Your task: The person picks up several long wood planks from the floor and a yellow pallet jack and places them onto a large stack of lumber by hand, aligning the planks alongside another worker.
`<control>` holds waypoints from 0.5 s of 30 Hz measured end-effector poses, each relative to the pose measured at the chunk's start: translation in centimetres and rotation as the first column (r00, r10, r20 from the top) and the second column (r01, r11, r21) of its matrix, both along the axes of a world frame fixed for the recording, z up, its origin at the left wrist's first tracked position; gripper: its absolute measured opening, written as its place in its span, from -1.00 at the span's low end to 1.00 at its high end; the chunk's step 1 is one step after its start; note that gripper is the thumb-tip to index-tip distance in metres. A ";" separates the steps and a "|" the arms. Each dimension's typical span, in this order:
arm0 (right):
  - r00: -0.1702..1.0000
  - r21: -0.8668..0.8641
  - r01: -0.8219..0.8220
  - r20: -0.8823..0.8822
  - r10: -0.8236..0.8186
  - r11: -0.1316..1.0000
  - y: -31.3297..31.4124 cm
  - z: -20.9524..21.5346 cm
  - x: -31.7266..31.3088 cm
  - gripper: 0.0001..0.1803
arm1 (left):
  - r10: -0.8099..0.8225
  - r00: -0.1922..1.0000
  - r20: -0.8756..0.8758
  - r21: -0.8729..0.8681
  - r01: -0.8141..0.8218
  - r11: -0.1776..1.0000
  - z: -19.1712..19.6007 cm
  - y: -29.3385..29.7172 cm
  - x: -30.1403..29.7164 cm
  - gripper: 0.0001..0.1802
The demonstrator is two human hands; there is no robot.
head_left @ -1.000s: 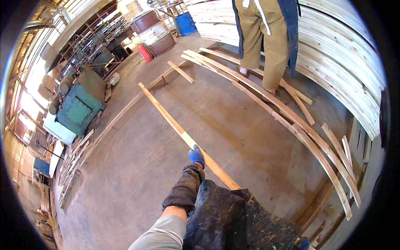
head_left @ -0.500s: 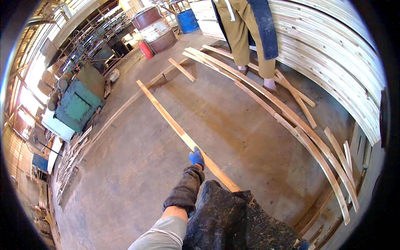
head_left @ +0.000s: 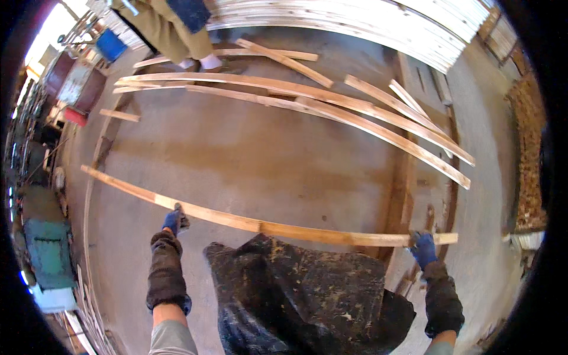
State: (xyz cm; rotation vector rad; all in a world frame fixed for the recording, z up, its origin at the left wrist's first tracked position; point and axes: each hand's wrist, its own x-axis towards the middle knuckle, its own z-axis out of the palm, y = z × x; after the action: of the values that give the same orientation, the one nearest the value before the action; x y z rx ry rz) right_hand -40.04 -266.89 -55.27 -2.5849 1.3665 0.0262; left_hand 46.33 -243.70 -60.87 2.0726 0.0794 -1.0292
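A long, narrow wooden strip (head_left: 307, 232) stretches across in front of me, bowed by the lens, with joints along its length. My left hand (head_left: 176, 220), in a blue glove, is closed at the strip's near edge, left of its middle. Close to the strip's right end, my right hand (head_left: 423, 248), also blue-gloved, is wrapped round it. Both forearms wear dark sleeve covers. A dark, stained apron (head_left: 307, 296) hangs below the strip, between my arms.
Several long wooden strips (head_left: 284, 89) lie across the floor beyond mine, some crossing. A person (head_left: 171, 35) in tan trousers stands behind them. A tall stack of pale boards (head_left: 343, 21) rises at the back. Green machinery (head_left: 50, 251) and a blue drum (head_left: 110, 45) stand at left.
My view has turned to the right, so the strip now lies across it rather than pointing away. My right hand on the strip's end has come into sight.
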 end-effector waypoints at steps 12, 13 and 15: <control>0.991 -0.233 0.103 -0.063 -0.121 0.967 -11.9 1.1 -1.8 -0.27 | -0.570 0.168 0.804 0.333 0.667 0.666 5.4 -3.3 -8.7 -0.47; 0.993 -0.329 0.075 -0.060 -0.100 0.941 -15.2 1.3 -0.8 -0.24 | -0.610 -0.001 0.793 0.417 0.729 0.542 5.6 -3.9 -10.3 -0.25; 0.986 -0.357 0.131 -0.053 -0.161 0.925 -21.2 1.2 2.0 -0.18 | -0.817 -0.173 0.551 0.595 0.768 0.239 6.2 -5.3 -13.1 0.03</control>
State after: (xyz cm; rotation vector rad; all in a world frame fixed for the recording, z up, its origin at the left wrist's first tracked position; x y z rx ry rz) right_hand -38.00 -288.07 -54.06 -2.7814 1.7321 -0.1536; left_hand 33.22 -249.03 -54.69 2.3319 -2.0635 -0.4268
